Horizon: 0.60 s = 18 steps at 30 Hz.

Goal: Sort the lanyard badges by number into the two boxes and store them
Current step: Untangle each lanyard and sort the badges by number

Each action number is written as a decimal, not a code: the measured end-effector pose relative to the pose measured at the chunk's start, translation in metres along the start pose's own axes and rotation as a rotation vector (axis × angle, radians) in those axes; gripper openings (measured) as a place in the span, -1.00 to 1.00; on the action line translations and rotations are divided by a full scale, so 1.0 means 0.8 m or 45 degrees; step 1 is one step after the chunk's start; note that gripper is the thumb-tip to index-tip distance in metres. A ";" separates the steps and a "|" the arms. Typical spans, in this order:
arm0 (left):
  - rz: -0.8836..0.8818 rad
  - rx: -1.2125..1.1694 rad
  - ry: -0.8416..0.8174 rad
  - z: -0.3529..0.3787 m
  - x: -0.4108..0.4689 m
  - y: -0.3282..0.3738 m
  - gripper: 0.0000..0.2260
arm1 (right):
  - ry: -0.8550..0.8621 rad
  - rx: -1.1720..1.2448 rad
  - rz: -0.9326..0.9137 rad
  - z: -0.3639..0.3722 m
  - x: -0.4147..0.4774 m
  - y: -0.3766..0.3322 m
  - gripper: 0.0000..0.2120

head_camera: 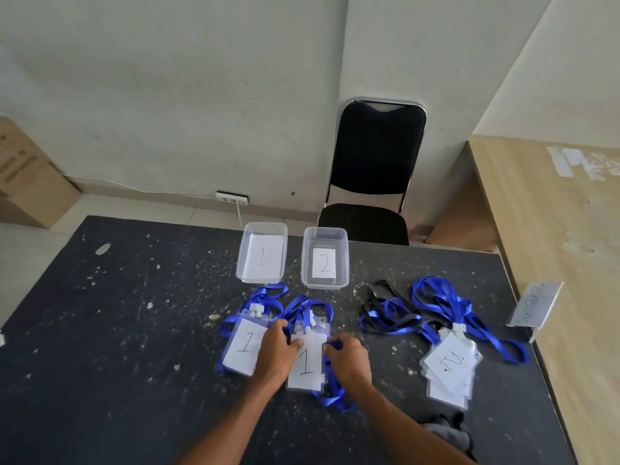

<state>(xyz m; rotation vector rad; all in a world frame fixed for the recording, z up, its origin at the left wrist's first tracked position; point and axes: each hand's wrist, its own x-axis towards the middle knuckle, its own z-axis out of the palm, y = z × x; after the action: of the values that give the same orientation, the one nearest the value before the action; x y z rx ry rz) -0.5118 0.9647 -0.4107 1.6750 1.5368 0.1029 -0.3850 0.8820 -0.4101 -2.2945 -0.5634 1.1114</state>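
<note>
Starting left of the left hand (276, 355): a "1" badge (242, 348), flat, half under the palm. Left hand spread, thumb pinning the middle "1" badge (306, 362), gripping nothing. Right hand (349, 359) just beside, fingers curled on blue strap (330, 392) at that badge's edge. Far right of it, the "2" stack (451, 367). Beyond both hands, box 1 (262, 278) and box 2 (324, 285), empty. Light, slick, bendy sleeves, probably; limp, tangle-prone straps. Best pinched at the sleeve edge, strap gathered first.
</note>
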 end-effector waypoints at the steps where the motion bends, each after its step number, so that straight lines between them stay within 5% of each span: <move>1: 0.003 0.004 -0.008 0.003 0.000 0.001 -0.73 | 0.036 -0.139 -0.030 0.001 -0.001 0.002 -0.87; 5: 0.054 0.015 0.096 0.010 0.001 0.005 -0.75 | 0.138 -0.363 -0.098 -0.001 0.006 0.004 -0.81; 18: 0.160 -0.006 0.117 0.006 0.004 0.015 -0.78 | 0.093 -0.151 -0.114 -0.007 0.011 0.001 -0.95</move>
<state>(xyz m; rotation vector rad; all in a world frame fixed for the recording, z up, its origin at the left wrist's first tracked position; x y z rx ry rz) -0.4987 0.9660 -0.4075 1.7843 1.4961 0.2532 -0.3753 0.8844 -0.4128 -2.3745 -0.7128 0.9716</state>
